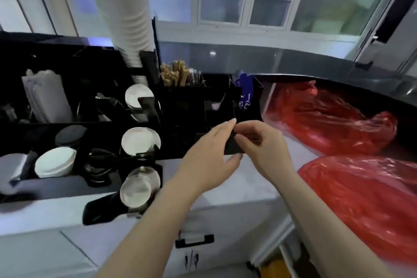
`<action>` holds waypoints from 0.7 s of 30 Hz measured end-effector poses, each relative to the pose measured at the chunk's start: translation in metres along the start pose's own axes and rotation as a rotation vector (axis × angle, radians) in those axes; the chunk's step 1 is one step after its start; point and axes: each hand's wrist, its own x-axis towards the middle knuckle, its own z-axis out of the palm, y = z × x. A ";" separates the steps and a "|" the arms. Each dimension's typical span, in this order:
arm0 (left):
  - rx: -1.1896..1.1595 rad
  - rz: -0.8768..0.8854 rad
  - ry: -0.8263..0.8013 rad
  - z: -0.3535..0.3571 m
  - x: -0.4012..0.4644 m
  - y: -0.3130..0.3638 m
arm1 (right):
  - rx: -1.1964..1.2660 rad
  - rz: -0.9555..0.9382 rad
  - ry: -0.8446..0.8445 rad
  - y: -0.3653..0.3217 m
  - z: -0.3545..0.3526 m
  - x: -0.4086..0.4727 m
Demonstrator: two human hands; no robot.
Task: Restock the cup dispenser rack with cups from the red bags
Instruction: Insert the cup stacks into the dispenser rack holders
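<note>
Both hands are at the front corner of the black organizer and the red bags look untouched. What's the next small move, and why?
Probably let go and reach the right hand to the nearer red bag. Both hands pinch a small dark thing at the black organizer; the left hand holds no cup, and both bags lie to the right.

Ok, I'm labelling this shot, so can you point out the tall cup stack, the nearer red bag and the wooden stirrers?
tall cup stack (126, 13), head view, on its ribbed side.
nearer red bag (361, 194), head view, on its wrinkled top.
wooden stirrers (174, 73), head view, on the bundle's upper ends.
</note>
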 end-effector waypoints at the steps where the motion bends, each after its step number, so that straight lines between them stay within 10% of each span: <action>1: -0.009 -0.025 -0.007 0.012 0.005 -0.001 | -0.010 0.015 -0.013 0.011 -0.004 0.007; 11: -0.031 -0.203 -0.182 0.093 0.067 -0.062 | -0.168 0.214 0.013 0.122 -0.031 0.069; 21: 0.351 -0.292 -0.016 0.103 0.107 -0.118 | -0.647 0.076 -0.409 0.173 -0.001 0.157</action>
